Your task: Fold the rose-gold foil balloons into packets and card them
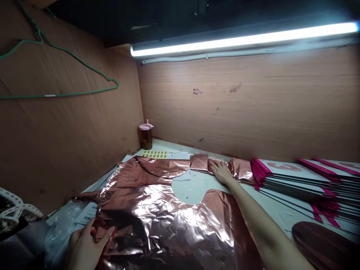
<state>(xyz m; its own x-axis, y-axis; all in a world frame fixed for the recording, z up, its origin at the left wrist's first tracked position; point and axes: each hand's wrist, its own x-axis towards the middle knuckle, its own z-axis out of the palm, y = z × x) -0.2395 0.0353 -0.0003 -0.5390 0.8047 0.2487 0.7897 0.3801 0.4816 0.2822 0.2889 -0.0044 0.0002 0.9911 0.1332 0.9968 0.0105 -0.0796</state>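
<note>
A large rose-gold foil balloon (157, 210) lies flat and crinkled across the white table (191, 187), with a round cut-out near its middle. My left hand (84, 247) rests on its near left edge, fingers pinching the foil. My right hand (222, 173) reaches far across and lies on a row of small folded rose-gold foil pieces (222, 165) at the back wall, fingers flat on them.
A fanned stack of white cards with pink edges (303, 180) fills the right side. A small jar with a pink lid (145, 137) stands in the back corner beside a yellow label sheet (154, 153). Wooden walls enclose the booth; a green wire hanger (56, 93) hangs left.
</note>
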